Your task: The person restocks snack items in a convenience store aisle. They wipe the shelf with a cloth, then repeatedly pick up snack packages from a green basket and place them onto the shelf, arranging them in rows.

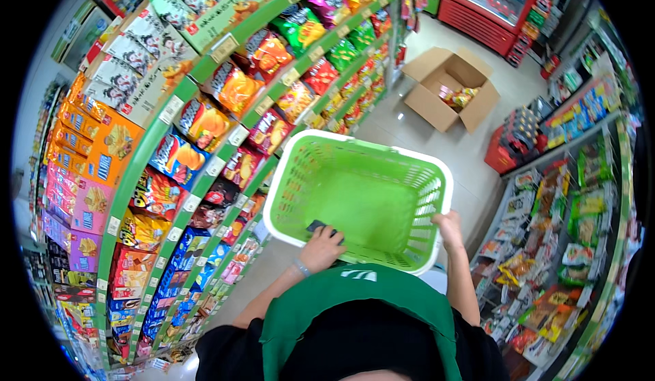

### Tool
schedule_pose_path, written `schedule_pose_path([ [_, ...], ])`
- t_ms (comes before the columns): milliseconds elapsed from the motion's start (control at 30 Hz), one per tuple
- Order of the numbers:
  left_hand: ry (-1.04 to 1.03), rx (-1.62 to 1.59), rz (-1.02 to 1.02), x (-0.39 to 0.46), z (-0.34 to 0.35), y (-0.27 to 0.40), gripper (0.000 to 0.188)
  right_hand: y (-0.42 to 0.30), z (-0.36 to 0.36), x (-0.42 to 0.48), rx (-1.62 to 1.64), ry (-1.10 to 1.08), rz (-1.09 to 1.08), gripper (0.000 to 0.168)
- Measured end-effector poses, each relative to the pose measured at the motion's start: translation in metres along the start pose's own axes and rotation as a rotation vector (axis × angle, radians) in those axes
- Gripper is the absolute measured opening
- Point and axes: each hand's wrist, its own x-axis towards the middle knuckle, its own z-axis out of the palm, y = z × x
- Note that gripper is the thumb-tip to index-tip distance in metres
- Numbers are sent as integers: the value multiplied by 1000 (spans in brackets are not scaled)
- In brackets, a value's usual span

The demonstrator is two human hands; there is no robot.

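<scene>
A green plastic shopping basket (363, 191) with a white rim hangs level in front of my body, and nothing lies on its floor. My right hand (448, 229) grips the basket's right side at the rim. At the near left rim, my left hand (323, 248) is closed around a small dark object (316, 225). My fingers cover most of that object, so I cannot tell whether it is a handle grip or a separate item. A light band circles my left wrist.
Left stands a green-edged shelf rack (169, 110) packed with bagged snacks. An open cardboard box (435, 104) holding some packets sits on the tiled floor ahead. Beyond is a red drinks fridge (476, 23). Hanging packets (547, 258) line the right-hand shelf, near a stack of bottles (519, 130).
</scene>
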Motion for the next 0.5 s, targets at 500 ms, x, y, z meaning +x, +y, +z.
schedule_pose_path([
  [500, -13, 58, -304, 191, -29, -9, 12, -69, -88, 190, 283, -304, 36, 39],
])
